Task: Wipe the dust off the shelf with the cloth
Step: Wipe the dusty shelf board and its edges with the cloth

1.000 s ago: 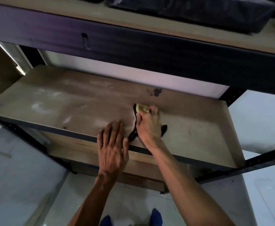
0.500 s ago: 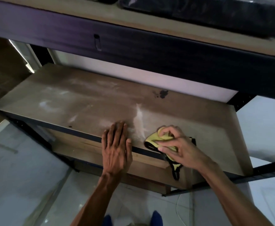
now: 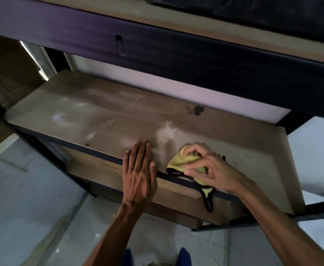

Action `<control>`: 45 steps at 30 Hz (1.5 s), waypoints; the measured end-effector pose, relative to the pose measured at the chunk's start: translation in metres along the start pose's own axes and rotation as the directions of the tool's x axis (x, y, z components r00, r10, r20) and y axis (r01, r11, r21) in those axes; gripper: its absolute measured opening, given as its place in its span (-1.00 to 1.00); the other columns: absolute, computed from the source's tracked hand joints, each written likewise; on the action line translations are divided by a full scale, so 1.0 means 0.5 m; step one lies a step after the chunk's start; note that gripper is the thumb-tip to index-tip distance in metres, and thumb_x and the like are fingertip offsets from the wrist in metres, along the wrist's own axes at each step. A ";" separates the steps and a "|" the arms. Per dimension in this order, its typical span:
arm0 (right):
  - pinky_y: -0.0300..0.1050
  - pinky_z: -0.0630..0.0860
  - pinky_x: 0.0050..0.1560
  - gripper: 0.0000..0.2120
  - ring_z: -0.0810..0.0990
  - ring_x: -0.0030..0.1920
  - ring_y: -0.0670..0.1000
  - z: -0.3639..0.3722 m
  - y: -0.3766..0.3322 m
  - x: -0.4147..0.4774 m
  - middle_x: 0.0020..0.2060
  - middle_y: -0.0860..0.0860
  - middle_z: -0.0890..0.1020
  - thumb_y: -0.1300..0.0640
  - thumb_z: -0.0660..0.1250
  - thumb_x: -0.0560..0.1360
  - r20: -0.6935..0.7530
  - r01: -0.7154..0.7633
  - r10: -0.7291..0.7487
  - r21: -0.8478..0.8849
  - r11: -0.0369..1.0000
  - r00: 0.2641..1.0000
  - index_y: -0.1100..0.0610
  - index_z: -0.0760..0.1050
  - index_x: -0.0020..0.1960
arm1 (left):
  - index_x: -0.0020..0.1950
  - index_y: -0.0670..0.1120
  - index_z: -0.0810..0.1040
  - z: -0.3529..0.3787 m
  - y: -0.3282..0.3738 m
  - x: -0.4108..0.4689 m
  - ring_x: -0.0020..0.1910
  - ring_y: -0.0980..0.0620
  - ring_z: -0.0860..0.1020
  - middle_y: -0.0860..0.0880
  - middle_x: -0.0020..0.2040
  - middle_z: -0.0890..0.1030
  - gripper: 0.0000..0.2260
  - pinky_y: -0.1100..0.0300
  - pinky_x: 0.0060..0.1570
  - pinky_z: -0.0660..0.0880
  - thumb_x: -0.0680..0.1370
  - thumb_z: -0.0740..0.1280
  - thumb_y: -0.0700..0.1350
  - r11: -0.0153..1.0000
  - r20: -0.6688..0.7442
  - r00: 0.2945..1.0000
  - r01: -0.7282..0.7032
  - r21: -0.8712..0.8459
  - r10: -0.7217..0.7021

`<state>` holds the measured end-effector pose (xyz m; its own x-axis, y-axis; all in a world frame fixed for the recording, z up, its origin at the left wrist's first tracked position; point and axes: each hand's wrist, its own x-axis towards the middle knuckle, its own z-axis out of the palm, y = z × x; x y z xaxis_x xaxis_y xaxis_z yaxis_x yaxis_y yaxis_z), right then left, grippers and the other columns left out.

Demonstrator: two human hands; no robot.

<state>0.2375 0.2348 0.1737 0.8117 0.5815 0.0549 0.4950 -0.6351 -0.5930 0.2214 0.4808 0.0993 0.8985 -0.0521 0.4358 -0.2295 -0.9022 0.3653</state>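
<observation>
The brown shelf board [image 3: 103, 116] carries pale dust patches on its left half and a white dust streak near the middle. A dark stain [image 3: 198, 110] sits toward the back. My right hand [image 3: 211, 169] grips a bunched yellow cloth with black trim [image 3: 178, 162] at the shelf's front edge; one corner of the cloth hangs down over the edge. My left hand [image 3: 139, 173] lies flat, palm down, on the front edge just left of the cloth, fingers together and holding nothing.
A dark metal beam [image 3: 176, 52] of the upper shelf runs overhead, with a dark bundle [image 3: 253, 12] on top. A lower wooden shelf [image 3: 176, 204] shows below. The white wall lies behind and the pale tiled floor [image 3: 23, 208] beneath.
My right hand has dragged the cloth from mid-shelf back to the front edge, leaving a white dust streak. The cloth now hangs partly over the edge. My left hand stayed put.
</observation>
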 end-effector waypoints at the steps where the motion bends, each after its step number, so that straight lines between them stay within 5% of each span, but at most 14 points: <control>1: -0.04 0.37 0.39 -0.68 0.33 0.34 -0.09 0.011 -0.003 0.002 0.25 -0.11 0.42 -0.13 0.35 0.49 0.008 0.013 -0.013 -0.010 1.000 1.000 -0.07 0.61 0.19 | 0.57 -0.20 0.27 0.001 0.000 0.000 0.61 -0.03 0.12 -0.15 0.57 0.29 -0.48 0.04 0.61 -0.05 0.70 -0.10 0.03 1.000 -0.003 1.000 0.016 -0.008 -0.016; 8: 0.06 0.48 0.23 -0.68 0.40 0.23 -0.03 0.048 0.004 0.203 0.29 -0.06 0.38 -0.10 0.33 0.54 -0.114 -0.056 0.033 -0.200 0.978 0.993 -0.08 0.58 0.26 | 0.60 -0.22 0.13 0.007 -0.003 -0.004 0.64 -0.04 0.01 -0.19 0.62 0.13 -0.48 0.05 0.62 -0.15 0.71 -0.14 0.02 0.998 -0.012 0.998 0.060 -0.016 -0.060; 13: 0.05 0.43 0.34 -0.67 0.39 0.32 -0.07 -0.004 0.001 0.166 0.25 -0.05 0.42 -0.04 0.36 0.54 -0.135 -0.036 0.036 -0.001 0.999 0.990 0.03 0.58 0.27 | 0.57 -0.23 0.24 0.008 -0.002 -0.003 0.63 -0.06 0.09 -0.18 0.59 0.24 -0.50 0.02 0.62 -0.10 0.69 -0.06 0.00 0.999 -0.012 0.999 0.050 0.019 -0.049; 19: 0.00 0.39 0.40 -0.70 0.32 0.37 -0.14 -0.043 0.029 -0.048 0.27 -0.25 0.37 -0.26 0.34 0.48 0.025 -0.119 0.118 0.028 0.993 0.993 -0.20 0.61 0.15 | 0.57 -0.20 0.26 0.007 0.007 -0.002 0.62 -0.07 0.13 -0.16 0.58 0.29 -0.48 -0.02 0.61 -0.04 0.71 -0.10 0.03 0.998 -0.011 0.998 0.056 0.009 -0.056; 25: 0.06 0.46 0.30 -0.68 0.41 0.26 -0.05 0.023 0.021 0.114 0.30 -0.11 0.40 -0.12 0.37 0.50 -0.133 -0.139 0.124 -0.104 0.985 0.983 -0.06 0.61 0.20 | 0.56 -0.19 0.29 0.005 0.005 0.000 0.61 -0.07 0.17 -0.15 0.57 0.31 -0.50 -0.08 0.60 0.01 0.69 -0.05 0.02 0.999 -0.004 0.999 0.043 0.012 -0.043; 32: -0.06 0.47 0.24 -0.70 0.45 0.24 -0.07 0.001 0.004 0.176 0.21 -0.06 0.47 -0.02 0.36 0.55 -0.231 -0.130 0.130 0.015 0.991 0.964 0.03 0.60 0.25 | 0.57 -0.17 0.29 0.000 -0.006 0.001 0.61 -0.07 0.18 -0.13 0.57 0.30 -0.50 -0.03 0.61 -0.02 0.68 0.00 0.01 1.000 0.015 1.000 0.012 0.024 -0.012; 36: 0.07 0.45 0.29 -0.61 0.45 0.21 -0.02 -0.038 0.057 0.051 0.18 -0.06 0.43 -0.11 0.28 0.58 -0.414 -0.406 0.365 -0.013 0.914 0.834 -0.02 0.52 0.36 | 0.56 -0.18 0.29 -0.006 -0.008 0.005 0.59 -0.08 0.21 -0.14 0.56 0.32 -0.49 -0.06 0.59 0.04 0.68 0.01 0.05 0.999 0.042 0.999 0.016 0.041 -0.018; 40: 0.13 0.38 0.34 -0.47 0.26 0.35 0.22 -0.005 0.065 0.056 0.41 0.05 0.19 -0.32 0.01 0.58 -0.434 -0.749 0.624 -0.226 0.623 0.650 -0.14 0.29 0.47 | 0.56 -0.18 0.31 -0.009 -0.012 0.013 0.59 -0.08 0.22 -0.14 0.56 0.33 -0.48 -0.09 0.58 0.09 0.68 0.01 0.06 0.999 0.064 0.998 0.001 0.048 -0.004; 42: 0.13 0.39 0.32 -0.51 0.29 0.32 0.23 0.028 0.048 0.100 0.40 0.05 0.17 -0.33 -0.05 0.58 -0.459 -0.747 0.607 -0.233 0.623 0.649 -0.16 0.35 0.38 | 0.56 -0.17 0.30 -0.010 -0.012 0.014 0.60 -0.08 0.21 -0.14 0.57 0.32 -0.48 -0.09 0.58 0.08 0.67 0.02 0.06 0.999 0.063 0.998 -0.004 0.048 0.000; 45: 0.05 0.41 0.20 -0.55 0.41 0.22 0.15 0.077 0.008 0.171 0.34 0.07 0.27 -0.26 0.02 0.59 -0.452 -0.622 0.471 -0.281 0.731 0.757 -0.10 0.40 0.35 | 0.55 -0.19 0.33 -0.010 -0.010 0.014 0.58 -0.10 0.24 -0.17 0.55 0.34 -0.49 -0.10 0.57 0.11 0.66 0.04 0.04 0.999 0.043 0.999 -0.018 0.041 0.016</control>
<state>0.2968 0.3017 0.1452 0.9881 -0.0888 0.1252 -0.0564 -0.9687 -0.2416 0.2270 0.4869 0.1045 0.9101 -0.0850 0.4056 -0.2299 -0.9179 0.3235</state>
